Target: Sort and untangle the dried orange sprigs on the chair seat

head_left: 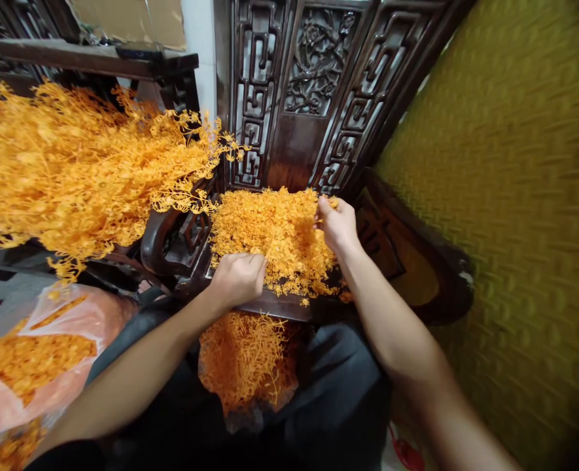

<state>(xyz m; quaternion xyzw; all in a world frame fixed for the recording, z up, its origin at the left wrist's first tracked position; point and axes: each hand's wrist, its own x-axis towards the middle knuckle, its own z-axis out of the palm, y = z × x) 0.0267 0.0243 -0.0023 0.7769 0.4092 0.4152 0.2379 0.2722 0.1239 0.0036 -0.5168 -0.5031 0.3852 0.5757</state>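
A heap of small orange artificial-looking flower pieces (269, 226) covers the seat of a dark carved wooden chair (296, 307). Over the heap's front left edge is my left hand (240, 278), its fingers curled closed; whatever they hold is hidden. At the heap's right side, my right hand (338, 224) is pinched, with a bit of orange flower showing at its fingertips. Between my knees, below the seat edge, a clear plastic bag (289, 386) holds thin orange stems (250, 356).
A large bundle of orange flower sprays (83, 163) lies to the left, reaching over the chair's armrest (159, 242). On the floor at lower left sits a translucent plastic bag (107, 314) of orange pieces. A yellow-green textured surface (509, 196) rises close on the right.
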